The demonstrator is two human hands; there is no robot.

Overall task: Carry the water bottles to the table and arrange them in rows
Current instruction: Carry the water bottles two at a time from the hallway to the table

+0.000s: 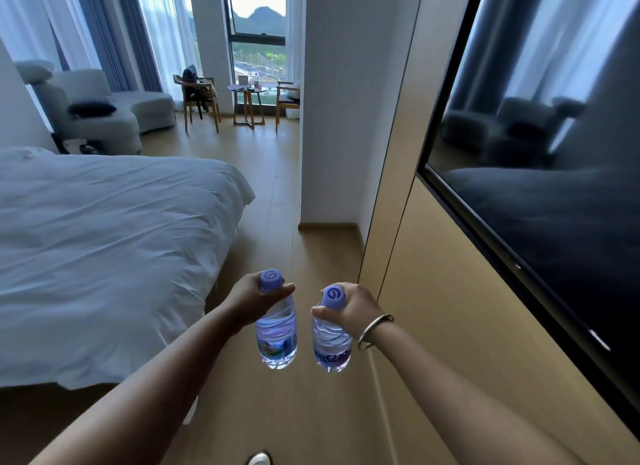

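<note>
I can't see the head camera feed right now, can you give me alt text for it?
Each hand grips a water bottle by the neck: the left hand holds the left bottle, the right hand the right bottle, over a wooden floor. A white bed lies left; a small round table stands by the far window.

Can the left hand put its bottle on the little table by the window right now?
Probably not yet. The left hand grips its bottle near the bed, and the small table stands far across bare floor; nothing visibly blocks walking there.
</note>
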